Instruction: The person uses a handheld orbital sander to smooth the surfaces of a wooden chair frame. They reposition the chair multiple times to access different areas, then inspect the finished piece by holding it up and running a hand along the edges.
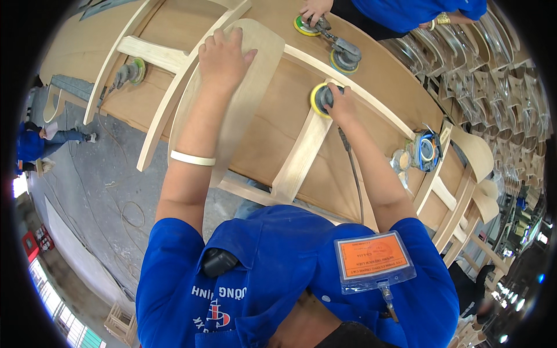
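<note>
My left hand (223, 61) lies with spread fingers on the upper part of a pale, curved wooden chair panel (258, 64), its thumb apart. My right hand (342, 104) is wrapped round a round sander (321, 100) with a yellow-edged pad. The sander is tilted against the far end of a wooden crosspiece (301, 153) of the chair frame, near the long curved rail (362, 93). A dark hose (355, 174) runs from the sander back toward my body. My palm and fingers partly hide the sander's body.
Another sander (130, 72) rests on the brown-covered table (261, 136) at left. Across it, a co-worker's hand (316, 10) holds a sander (307, 25) beside another sander (345, 57). A blue container (427, 151) stands at right, near more chair frames (447, 191). Stacked curved wooden parts (493, 87) fill the far right.
</note>
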A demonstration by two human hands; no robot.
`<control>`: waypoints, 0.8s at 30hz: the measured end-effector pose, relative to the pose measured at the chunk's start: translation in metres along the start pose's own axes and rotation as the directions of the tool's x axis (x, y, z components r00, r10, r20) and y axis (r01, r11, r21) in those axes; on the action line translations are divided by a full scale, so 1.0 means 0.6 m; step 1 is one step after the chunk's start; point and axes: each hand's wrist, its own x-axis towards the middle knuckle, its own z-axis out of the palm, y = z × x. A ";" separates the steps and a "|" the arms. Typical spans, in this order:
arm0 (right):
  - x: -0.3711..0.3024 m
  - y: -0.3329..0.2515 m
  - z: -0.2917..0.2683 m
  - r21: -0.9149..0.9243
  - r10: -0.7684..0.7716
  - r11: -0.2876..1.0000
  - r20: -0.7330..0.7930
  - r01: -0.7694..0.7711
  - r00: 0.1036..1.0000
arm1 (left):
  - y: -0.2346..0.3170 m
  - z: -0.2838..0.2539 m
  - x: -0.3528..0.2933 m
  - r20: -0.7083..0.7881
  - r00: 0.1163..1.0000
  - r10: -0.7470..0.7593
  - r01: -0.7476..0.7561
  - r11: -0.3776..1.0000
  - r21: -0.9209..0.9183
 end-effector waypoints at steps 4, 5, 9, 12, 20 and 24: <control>-0.015 0.008 0.001 -0.003 -0.012 1.000 0.005 0.012 1.000 | -0.002 0.001 0.001 -0.042 0.999 0.018 -0.018 1.000 -0.008; -0.016 0.008 0.000 0.003 -0.003 1.000 0.009 0.003 1.000 | -0.002 0.001 0.001 -0.044 0.999 0.017 -0.017 1.000 -0.006; -0.011 0.008 -0.009 0.004 0.053 0.999 0.031 -0.053 0.998 | -0.002 0.004 0.001 -0.048 0.999 0.013 -0.014 1.000 -0.006; -0.008 0.008 -0.015 0.009 0.086 0.996 0.036 -0.087 0.996 | -0.002 0.005 0.000 -0.050 0.999 0.013 -0.013 1.000 -0.004; -0.003 0.006 -0.009 0.005 0.056 0.998 -0.016 -0.056 0.998 | -0.002 0.004 0.000 -0.037 0.999 0.020 -0.020 1.000 0.007; 0.002 0.005 -0.014 0.008 0.117 0.993 0.006 -0.117 0.993 | -0.002 0.003 0.000 -0.037 0.999 0.020 -0.020 1.000 0.001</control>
